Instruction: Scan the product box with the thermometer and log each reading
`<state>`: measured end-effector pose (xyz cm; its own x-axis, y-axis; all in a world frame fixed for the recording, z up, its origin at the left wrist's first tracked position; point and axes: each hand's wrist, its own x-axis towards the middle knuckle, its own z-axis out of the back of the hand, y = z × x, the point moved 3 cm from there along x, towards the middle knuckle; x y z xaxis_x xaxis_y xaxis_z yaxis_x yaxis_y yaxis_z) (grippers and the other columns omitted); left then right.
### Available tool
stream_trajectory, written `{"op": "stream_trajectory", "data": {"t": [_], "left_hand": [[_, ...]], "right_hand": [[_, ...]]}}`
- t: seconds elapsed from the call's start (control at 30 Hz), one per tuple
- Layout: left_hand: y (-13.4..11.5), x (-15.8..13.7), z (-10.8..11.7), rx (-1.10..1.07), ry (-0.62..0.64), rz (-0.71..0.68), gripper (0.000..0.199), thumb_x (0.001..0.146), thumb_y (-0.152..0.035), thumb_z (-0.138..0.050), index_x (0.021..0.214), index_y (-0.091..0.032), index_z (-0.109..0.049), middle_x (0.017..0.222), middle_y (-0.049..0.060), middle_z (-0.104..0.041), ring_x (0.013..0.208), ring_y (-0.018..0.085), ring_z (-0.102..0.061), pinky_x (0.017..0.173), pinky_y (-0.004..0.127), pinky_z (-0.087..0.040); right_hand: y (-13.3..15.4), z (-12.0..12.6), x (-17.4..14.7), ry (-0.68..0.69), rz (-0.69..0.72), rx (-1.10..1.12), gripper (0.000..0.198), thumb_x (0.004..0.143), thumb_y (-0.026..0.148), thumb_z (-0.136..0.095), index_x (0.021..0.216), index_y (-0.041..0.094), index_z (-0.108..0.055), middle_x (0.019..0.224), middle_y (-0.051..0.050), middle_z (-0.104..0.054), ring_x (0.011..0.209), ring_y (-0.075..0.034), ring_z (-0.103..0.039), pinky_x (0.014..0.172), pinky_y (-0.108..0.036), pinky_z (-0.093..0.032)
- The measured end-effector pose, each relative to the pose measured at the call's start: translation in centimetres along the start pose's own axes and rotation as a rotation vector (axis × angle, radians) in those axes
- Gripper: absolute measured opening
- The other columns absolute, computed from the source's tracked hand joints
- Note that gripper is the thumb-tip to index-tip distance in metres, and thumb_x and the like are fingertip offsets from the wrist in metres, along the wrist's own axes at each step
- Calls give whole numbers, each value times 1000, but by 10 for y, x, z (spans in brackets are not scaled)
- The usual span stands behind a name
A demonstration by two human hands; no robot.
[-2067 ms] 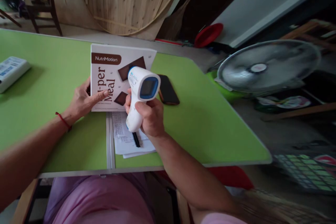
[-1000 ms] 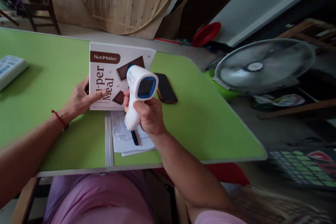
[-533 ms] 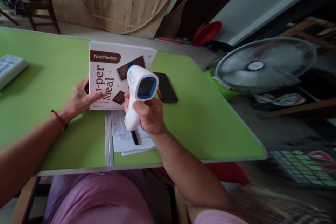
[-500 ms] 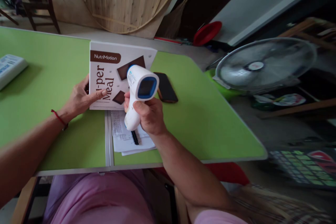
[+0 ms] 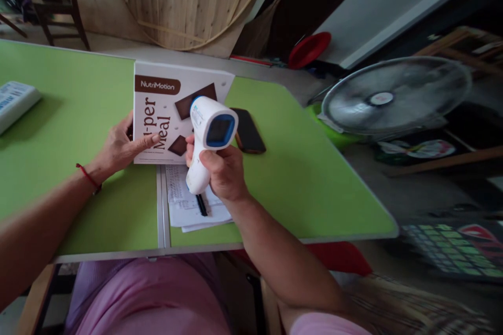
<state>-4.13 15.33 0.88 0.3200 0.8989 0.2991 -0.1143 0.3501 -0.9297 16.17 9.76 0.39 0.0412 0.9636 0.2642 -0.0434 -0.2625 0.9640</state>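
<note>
A white box [image 5: 167,115] stands tilted back over the green table [image 5: 314,183], its front bearing "NutriMotion" and large brown lettering that ends in "Meal". From where I stand I can't tell whether its lower edge touches what lies beneath. The person's left hand [image 5: 118,146] has it by the lower left edge, thumb pressed flat on the front and the other fingers out of sight behind, so the box is pinched between them. A red bracelet [image 5: 88,178] circles that wrist.

In front of the box, covering its lower right part, is a white and blue thermometer [image 5: 208,131], the pistol-shaped sort. The right hand [image 5: 228,172] is wrapped around its handle, thumb lying just below the screen [image 5: 220,131] (which looks dark to me, with nothing I can read on it). Whether the thermometer's nose touches the box, I can't say.

Just to the right of the box a dark phone [image 5: 250,131] lies flat. Below the box, towards the person, are some papers [image 5: 183,214] with writing on them, and a black pen [image 5: 201,205] on top. Well off to the left of the box sits a white carton [image 5: 15,104]. Beyond the box a round wooden panel [image 5: 196,0] leans upright, and well to its right stands a fan [image 5: 353,110].
</note>
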Motion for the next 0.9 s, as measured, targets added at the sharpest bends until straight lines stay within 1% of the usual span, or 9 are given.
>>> {"op": "stream_trajectory", "data": {"t": [0.1,0.3,0.5,0.67,0.77,0.9], "left_hand": [[0,0,0,5,0,3,56,73,-63,-80,104,-19,-66,114,9,-73,99,27,-72,82,37,-64],[-3,0,-1,-23,-2,3,56,73,-61,-82,107,-19,-66,113,9,-73,97,26,-72,81,36,-64],[-4,0,1,37,-24,11,60,72,-64,-81,110,-20,-66,110,8,-74,94,26,-73,81,37,-64],[-5,0,4,116,-53,12,60,71,-69,-79,107,-21,-69,105,7,-75,94,28,-72,83,40,-63],[-3,0,4,88,-55,30,60,69,-67,-82,108,-22,-69,107,6,-75,95,28,-72,83,40,-64],[-1,0,4,20,-69,0,56,69,-61,-85,107,-22,-71,108,7,-75,97,27,-72,83,39,-63]], "right_hand": [[1,0,0,20,7,-31,40,74,62,-65,79,22,-63,71,-1,-58,64,-15,-54,59,-34,-48],[4,0,-1,-17,-50,101,38,65,56,-74,79,21,-68,74,-1,-63,63,-14,-55,59,-32,-47],[3,-1,0,-36,-80,101,34,64,53,-74,72,21,-65,69,0,-59,62,-14,-54,59,-33,-46],[1,0,0,-41,-94,107,31,65,49,-74,73,21,-65,71,0,-60,64,-15,-55,60,-33,-47],[2,1,1,-23,-76,113,31,66,50,-73,76,22,-65,71,0,-59,64,-15,-54,60,-34,-46],[2,1,2,10,-74,114,33,66,52,-74,74,22,-64,67,1,-55,60,-14,-51,59,-34,-43]]}}
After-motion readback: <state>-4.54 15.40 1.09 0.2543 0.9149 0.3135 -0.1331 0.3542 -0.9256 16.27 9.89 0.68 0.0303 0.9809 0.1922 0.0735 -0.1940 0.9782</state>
